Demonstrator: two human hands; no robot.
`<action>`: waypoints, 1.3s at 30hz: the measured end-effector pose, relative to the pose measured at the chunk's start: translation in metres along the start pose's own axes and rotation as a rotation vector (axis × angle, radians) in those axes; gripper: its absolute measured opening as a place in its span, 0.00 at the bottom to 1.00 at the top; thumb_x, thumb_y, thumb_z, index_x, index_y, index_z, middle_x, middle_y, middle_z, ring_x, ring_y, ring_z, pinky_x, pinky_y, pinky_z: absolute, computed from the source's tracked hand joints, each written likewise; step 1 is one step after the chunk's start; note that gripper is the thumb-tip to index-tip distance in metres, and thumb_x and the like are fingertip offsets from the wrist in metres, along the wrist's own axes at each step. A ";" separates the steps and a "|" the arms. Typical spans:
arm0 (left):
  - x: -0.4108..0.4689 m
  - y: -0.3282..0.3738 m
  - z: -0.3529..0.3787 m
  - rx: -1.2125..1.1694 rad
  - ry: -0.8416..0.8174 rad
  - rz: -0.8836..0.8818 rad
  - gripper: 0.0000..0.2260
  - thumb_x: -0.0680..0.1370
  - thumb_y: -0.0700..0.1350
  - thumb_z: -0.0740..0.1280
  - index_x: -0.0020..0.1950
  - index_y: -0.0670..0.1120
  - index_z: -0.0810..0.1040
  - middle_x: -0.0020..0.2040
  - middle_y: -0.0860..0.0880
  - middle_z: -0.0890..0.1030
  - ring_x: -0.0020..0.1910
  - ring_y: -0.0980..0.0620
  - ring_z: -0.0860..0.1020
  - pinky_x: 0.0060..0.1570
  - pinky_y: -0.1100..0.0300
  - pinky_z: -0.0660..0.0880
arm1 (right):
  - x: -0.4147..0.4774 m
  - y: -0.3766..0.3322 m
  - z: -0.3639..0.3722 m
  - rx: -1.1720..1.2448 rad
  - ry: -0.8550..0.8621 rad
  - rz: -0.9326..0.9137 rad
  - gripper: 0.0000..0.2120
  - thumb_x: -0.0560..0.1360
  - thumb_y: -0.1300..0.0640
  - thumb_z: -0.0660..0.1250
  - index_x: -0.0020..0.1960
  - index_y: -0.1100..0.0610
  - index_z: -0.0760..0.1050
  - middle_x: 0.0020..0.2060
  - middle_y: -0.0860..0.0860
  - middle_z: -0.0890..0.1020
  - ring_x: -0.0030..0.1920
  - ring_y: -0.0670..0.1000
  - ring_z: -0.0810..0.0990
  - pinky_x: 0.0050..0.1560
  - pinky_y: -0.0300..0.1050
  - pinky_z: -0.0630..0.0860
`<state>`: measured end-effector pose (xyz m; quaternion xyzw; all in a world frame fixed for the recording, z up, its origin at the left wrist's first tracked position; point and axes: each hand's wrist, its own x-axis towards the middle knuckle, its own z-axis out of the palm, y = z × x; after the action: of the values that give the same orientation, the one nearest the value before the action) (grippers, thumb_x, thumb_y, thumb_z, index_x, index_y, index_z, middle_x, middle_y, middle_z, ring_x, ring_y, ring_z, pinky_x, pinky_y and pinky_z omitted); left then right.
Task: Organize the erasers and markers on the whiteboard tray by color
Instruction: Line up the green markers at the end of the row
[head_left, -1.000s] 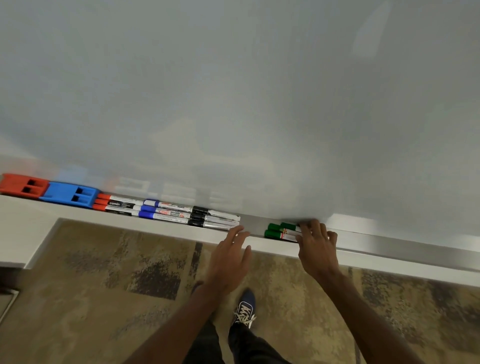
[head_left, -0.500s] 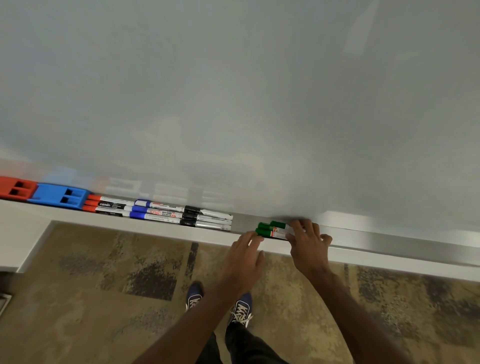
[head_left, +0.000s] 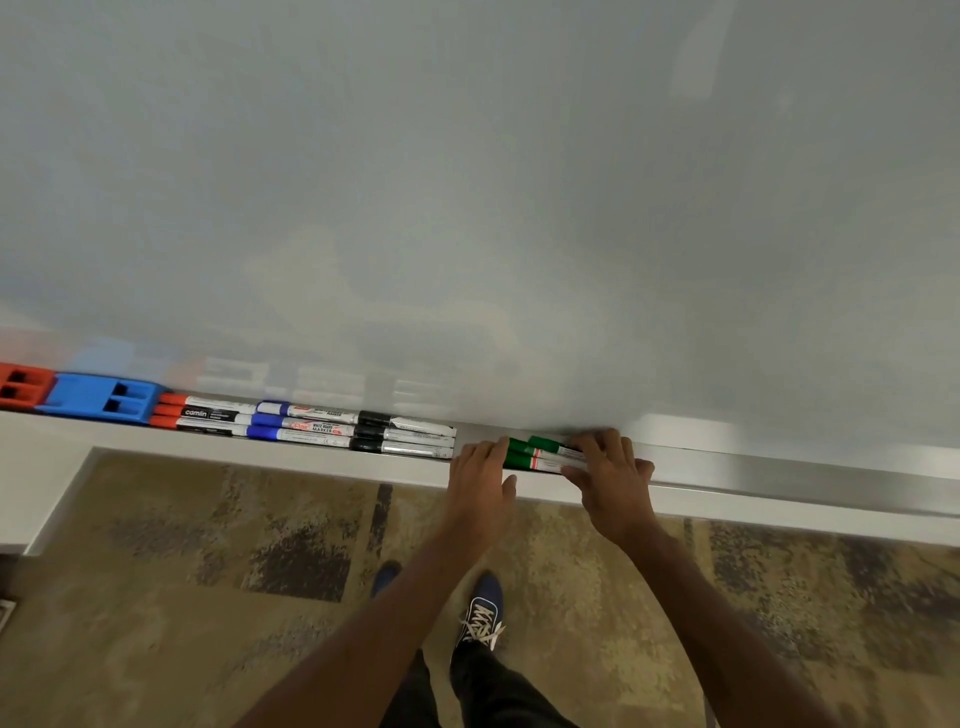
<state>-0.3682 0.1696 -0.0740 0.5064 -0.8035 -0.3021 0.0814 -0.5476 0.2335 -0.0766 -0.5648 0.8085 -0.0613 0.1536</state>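
**Asker:** What is in view?

**Describer:** A look down at a pale whiteboard (head_left: 467, 182). A metal tray (head_left: 779, 470) runs along its lower edge from 9 o'clock to 3 o'clock, sloping slightly down to the right.

**Asker:** Where are the hands?

**Describer:** Both arms reach up from 6 o'clock to the tray, just below centre. The right hand (head_left: 610, 483) grips a small bunch of green markers (head_left: 524, 454), with its fingers curled over the far side and its thumb on the near side. The left hand (head_left: 480, 483) is flat with straight fingers. Its fingertips (head_left: 500, 446) touch the green caps at the 9 o'clock end of the bunch.

**Asker:** What else lies on the tray?

**Describer:** Going toward 9 o'clock from the left hand, there are three black markers (head_left: 371, 431) side by side. After them come three blue markers (head_left: 270, 421), then three red markers (head_left: 171, 410). A blue eraser (head_left: 98, 397) sits just beside the red caps. A red eraser (head_left: 21, 384) is cut off by the 9 o'clock edge of the frame.

**Asker:** And below the tray?

**Describer:** Mottled brown carpet (head_left: 208, 545), and at 6 o'clock a dark blue shoe (head_left: 483, 608) with white laces.
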 end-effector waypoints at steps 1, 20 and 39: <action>0.002 0.001 0.000 -0.008 0.000 -0.013 0.24 0.80 0.45 0.65 0.75 0.45 0.65 0.69 0.46 0.73 0.68 0.48 0.67 0.69 0.55 0.62 | 0.000 0.001 0.000 -0.015 0.000 -0.026 0.15 0.78 0.50 0.65 0.63 0.52 0.71 0.62 0.52 0.70 0.62 0.55 0.69 0.60 0.58 0.68; 0.020 0.005 -0.003 -0.057 -0.027 -0.058 0.13 0.78 0.40 0.68 0.62 0.42 0.75 0.60 0.44 0.76 0.60 0.46 0.72 0.62 0.51 0.69 | 0.011 0.011 -0.005 -0.166 -0.136 -0.299 0.16 0.80 0.49 0.61 0.65 0.54 0.67 0.62 0.52 0.70 0.62 0.54 0.67 0.59 0.51 0.64; 0.013 0.004 -0.003 -0.186 0.049 -0.010 0.15 0.78 0.45 0.69 0.63 0.44 0.76 0.59 0.45 0.78 0.59 0.47 0.74 0.61 0.54 0.68 | 0.014 0.011 -0.013 -0.125 -0.113 -0.333 0.13 0.79 0.52 0.63 0.60 0.57 0.69 0.58 0.54 0.75 0.56 0.54 0.72 0.54 0.50 0.66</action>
<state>-0.3757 0.1586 -0.0716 0.5081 -0.7671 -0.3633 0.1462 -0.5655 0.2236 -0.0698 -0.7017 0.6963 -0.0036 0.1509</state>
